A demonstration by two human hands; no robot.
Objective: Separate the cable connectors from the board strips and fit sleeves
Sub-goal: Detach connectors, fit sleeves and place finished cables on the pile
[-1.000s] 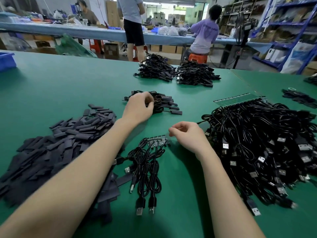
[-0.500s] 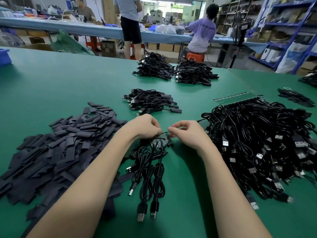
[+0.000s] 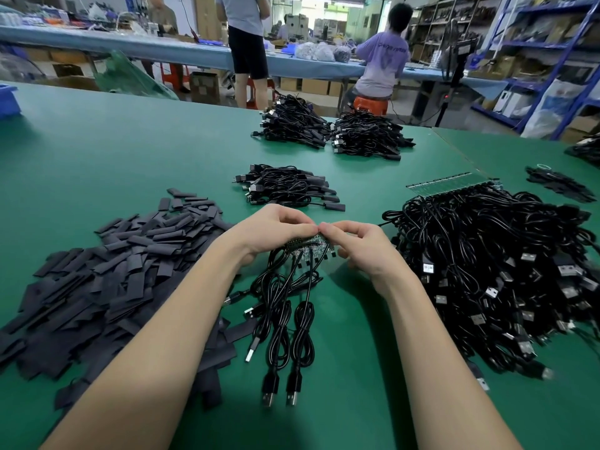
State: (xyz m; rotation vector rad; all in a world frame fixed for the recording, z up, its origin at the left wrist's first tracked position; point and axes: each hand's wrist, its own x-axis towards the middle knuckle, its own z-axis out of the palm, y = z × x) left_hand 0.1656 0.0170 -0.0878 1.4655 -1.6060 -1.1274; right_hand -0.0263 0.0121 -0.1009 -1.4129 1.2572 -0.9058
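Blue shelving [image 3: 532, 43] right — long workbench [image 3: 181, 53] behind (workers beyond).

Left hand [image 3: 276, 232] came back from the small cable bundle [image 3: 285, 188] to the board strip [image 3: 308, 245]. Right hand [image 3: 360, 248] closed in too. Both now pinch the strip, fingertips touching above it; strip lifted off the green table [image 3: 130, 164], its cables [image 3: 285, 306] trailing below.

left hand [image 3: 272, 230], right hand [image 3: 360, 246], fingers curled, pinching
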